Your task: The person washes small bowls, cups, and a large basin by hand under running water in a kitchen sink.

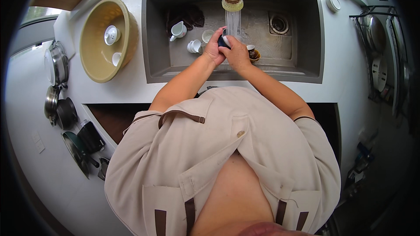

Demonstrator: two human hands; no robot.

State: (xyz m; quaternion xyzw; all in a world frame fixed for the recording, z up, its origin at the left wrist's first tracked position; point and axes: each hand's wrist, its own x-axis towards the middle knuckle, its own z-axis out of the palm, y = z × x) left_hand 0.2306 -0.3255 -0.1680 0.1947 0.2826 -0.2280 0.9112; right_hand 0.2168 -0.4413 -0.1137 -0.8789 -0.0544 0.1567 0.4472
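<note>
Under the running water of the faucet spout (233,1), my left hand (214,47) grips a small dark blue cup (223,42). My right hand (237,52) is on the same cup from the other side, its fingers at the rim with something small and white. To the left in the sink stand a white pitcher (178,30), a clear glass cup (207,35) and several small white cups (194,46). A dark cloth (188,18) lies behind them. Just right of my right hand sit a small brown cup (251,51) and an amber dish (257,55), partly hidden.
A tan plastic basin (131,44) on the left counter holds a white lidded bowl (112,35) and a white cup (116,59). The drain (279,24) is at the sink's right. Pots (66,113) stand far left; a dish rack (367,55) stands far right.
</note>
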